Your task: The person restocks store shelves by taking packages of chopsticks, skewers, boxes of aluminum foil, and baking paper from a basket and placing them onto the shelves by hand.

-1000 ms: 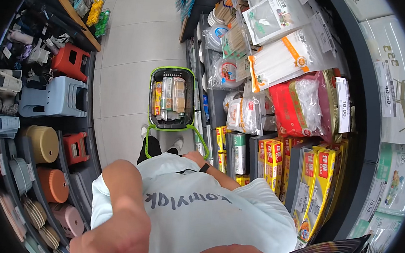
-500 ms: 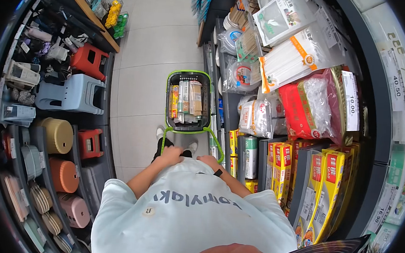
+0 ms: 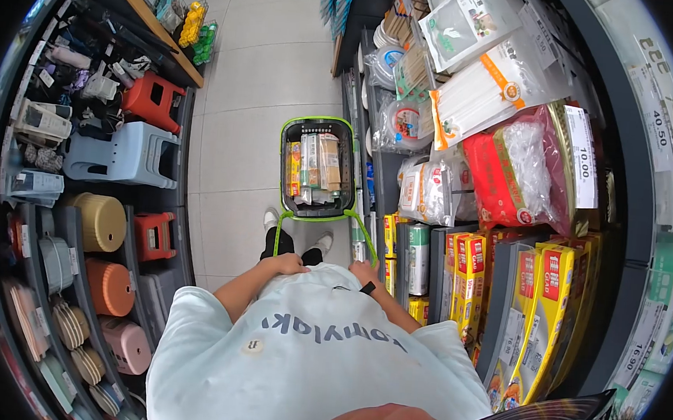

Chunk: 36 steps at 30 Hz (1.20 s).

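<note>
A black shopping basket (image 3: 287, 160) with a green rim is in front of my legs, low over the floor tiles. Several packaged goods (image 3: 313, 161) lie inside it, among them a yellow-and-red box and clear-wrapped packs. Two arms of its green handle (image 3: 277, 237) run back toward my waist. My left hand (image 3: 291, 264) is closed where the left arm of the handle meets it. My right hand (image 3: 363, 272), below a dark wristband, is closed at the other arm. The handle's crossbar is hidden by my hands and shirt, and most fingers are curled out of sight.
On my left, shelves hold a blue stool (image 3: 126, 154), red stools (image 3: 153, 100) and round stools (image 3: 109, 288). The right-hand shelves carry boxes of cling film or bags (image 3: 541, 318) and hanging plastic packs (image 3: 481, 99). A tiled aisle (image 3: 244, 86) stretches ahead between them.
The basket and the shelves on the left sit slightly further right in view. My hands stay at the handle, the right one a little further right. The basket's contents look the same.
</note>
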Available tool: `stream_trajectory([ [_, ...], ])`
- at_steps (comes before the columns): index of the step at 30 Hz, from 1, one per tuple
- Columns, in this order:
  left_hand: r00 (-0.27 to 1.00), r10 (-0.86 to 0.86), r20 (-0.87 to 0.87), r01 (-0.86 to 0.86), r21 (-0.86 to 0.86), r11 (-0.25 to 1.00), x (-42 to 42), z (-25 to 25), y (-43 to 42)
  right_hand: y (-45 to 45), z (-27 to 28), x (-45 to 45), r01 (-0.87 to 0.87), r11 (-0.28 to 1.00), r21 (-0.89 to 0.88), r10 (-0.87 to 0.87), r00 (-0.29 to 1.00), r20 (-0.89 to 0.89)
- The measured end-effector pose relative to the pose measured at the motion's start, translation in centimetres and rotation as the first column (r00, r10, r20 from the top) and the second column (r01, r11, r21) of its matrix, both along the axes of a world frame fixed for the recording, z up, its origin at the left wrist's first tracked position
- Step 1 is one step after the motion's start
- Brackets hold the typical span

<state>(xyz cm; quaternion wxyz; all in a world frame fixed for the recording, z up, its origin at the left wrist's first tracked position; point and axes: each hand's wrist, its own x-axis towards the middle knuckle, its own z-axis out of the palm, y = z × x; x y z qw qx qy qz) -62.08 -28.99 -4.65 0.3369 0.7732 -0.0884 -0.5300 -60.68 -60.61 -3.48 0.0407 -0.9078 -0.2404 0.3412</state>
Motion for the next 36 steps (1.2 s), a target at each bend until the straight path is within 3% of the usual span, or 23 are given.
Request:
stream_trajectory([
  [5,0.998,-0.002,-0.067,0.006,0.062,0.998,0.3,0.5,-0.1,-0.2,-1.7,0.2,0.111,0.994,-0.012,-0.112,0.980,-0.163],
  [7,0.980,0.170,-0.106,-0.146,0.197,0.969,-0.1,0.8,-0.2,0.3,-0.6,0.7,0.076,0.997,-0.022,-0.079,0.973,-0.219],
  [10,0.969,0.232,-0.084,-0.206,0.247,0.947,-0.2,1.9,0.0,1.0,-0.1,0.7,0.117,0.993,0.018,-0.111,0.972,-0.208],
  [14,0.981,0.163,-0.101,-0.130,0.279,0.951,0.9,5.1,0.2,2.0,0.3,1.1,0.089,0.996,-0.012,-0.089,0.963,-0.252],
  [19,0.994,0.056,-0.096,-0.021,0.332,0.943,0.7,3.9,1.0,2.6,-2.3,0.0,0.213,0.976,0.039,-0.200,0.958,-0.206],
  [22,0.988,0.040,-0.149,0.013,0.336,0.942,0.7,2.7,1.5,3.3,-3.1,-0.4,0.127,0.992,0.021,-0.122,0.979,-0.166],
  [25,0.991,0.030,-0.130,0.020,0.368,0.930,0.5,2.7,1.5,3.3,-5.9,-1.3,0.223,0.964,0.145,-0.213,0.974,-0.083],
  [32,0.997,0.057,-0.045,-0.037,0.359,0.933,-0.5,4.0,3.6,5.5,-8.4,-1.8,0.181,0.978,0.104,-0.182,0.983,0.005],
  [34,0.996,0.004,-0.088,0.028,0.367,0.930,-0.2,4.1,4.7,6.4,-8.5,-1.5,0.173,0.961,0.218,-0.182,0.983,0.019],
  [36,0.999,0.018,-0.037,-0.003,0.378,0.926,-0.3,4.3,5.8,7.7,-8.7,-1.6,0.188,0.962,0.200,-0.195,0.981,0.016],
])
